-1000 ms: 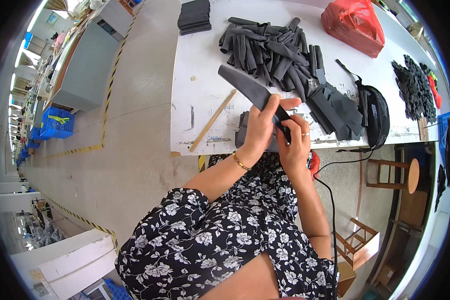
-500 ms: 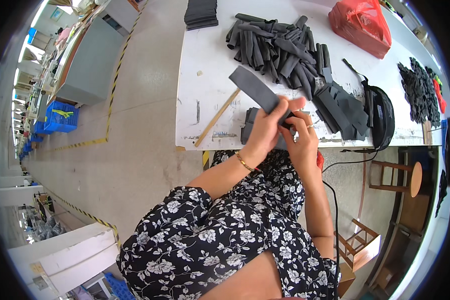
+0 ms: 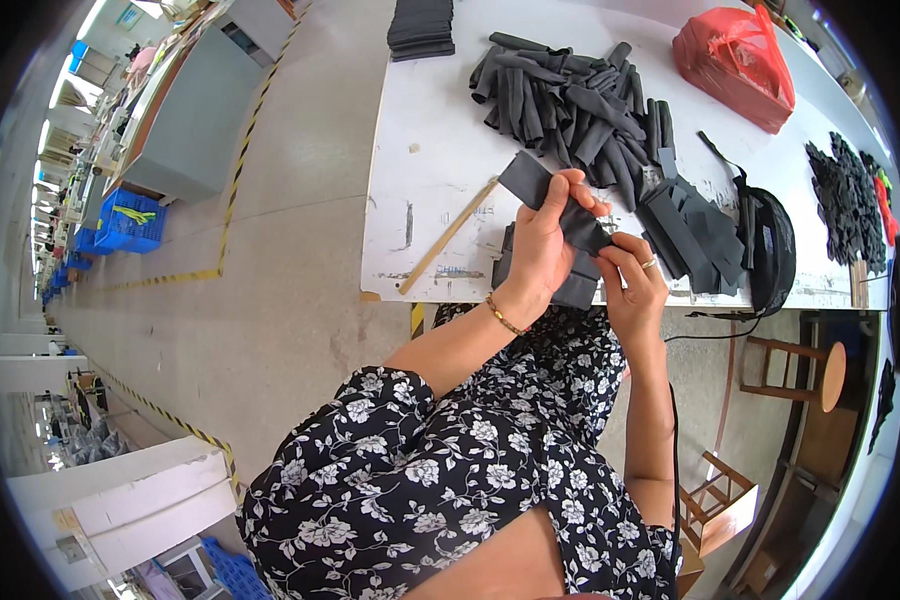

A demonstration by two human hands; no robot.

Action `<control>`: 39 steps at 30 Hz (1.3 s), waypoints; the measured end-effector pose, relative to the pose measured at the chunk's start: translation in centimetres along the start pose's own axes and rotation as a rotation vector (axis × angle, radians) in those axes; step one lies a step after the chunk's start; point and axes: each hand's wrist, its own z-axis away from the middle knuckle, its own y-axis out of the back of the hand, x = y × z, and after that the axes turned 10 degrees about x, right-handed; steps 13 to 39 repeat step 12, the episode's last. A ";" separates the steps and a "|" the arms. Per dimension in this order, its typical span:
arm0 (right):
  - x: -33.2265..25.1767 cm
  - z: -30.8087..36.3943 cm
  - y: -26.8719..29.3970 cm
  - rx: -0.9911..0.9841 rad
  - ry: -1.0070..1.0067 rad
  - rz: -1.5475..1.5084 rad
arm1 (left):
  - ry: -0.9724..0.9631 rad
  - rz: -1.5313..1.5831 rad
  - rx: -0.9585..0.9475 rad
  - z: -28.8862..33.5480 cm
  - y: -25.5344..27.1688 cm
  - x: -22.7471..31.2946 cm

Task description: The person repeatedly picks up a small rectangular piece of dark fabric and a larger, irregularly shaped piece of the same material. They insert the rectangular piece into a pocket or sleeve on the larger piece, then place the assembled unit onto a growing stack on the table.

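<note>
My left hand (image 3: pixel 545 245) and my right hand (image 3: pixel 635 275) both grip one dark grey fabric strip (image 3: pixel 530 180), held just above the near edge of the white table (image 3: pixel 420 190). The strip sticks out up and to the left past my left fingers. Under my hands lies a small stack of flat grey pieces (image 3: pixel 575 290). A loose heap of rolled dark grey pieces (image 3: pixel 570 100) lies farther back on the table. A thin wooden stick (image 3: pixel 448 236) rests to the left of my hands.
A red plastic bag (image 3: pixel 735 60) sits at the back right. A black round bag (image 3: pixel 770 250) and more grey pieces (image 3: pixel 690 225) lie right of my hands. A neat dark stack (image 3: pixel 420 25) is at the far edge. A wooden stool (image 3: pixel 805 365) stands below the table.
The strip has been drawn in through my hands, so less of it sticks out to the left. Both hands stay together at the table's near edge.
</note>
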 end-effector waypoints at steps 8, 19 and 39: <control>0.3 0.0 -0.3 -0.013 -0.020 -0.007 | 0.029 0.017 -0.030 0.1 0.5 -0.1; 0.5 0.0 -0.3 -0.021 -0.028 -0.023 | 0.033 0.009 -0.051 0.0 0.9 -0.2; 0.5 0.0 -0.3 -0.021 -0.028 -0.023 | 0.033 0.009 -0.051 0.0 0.9 -0.2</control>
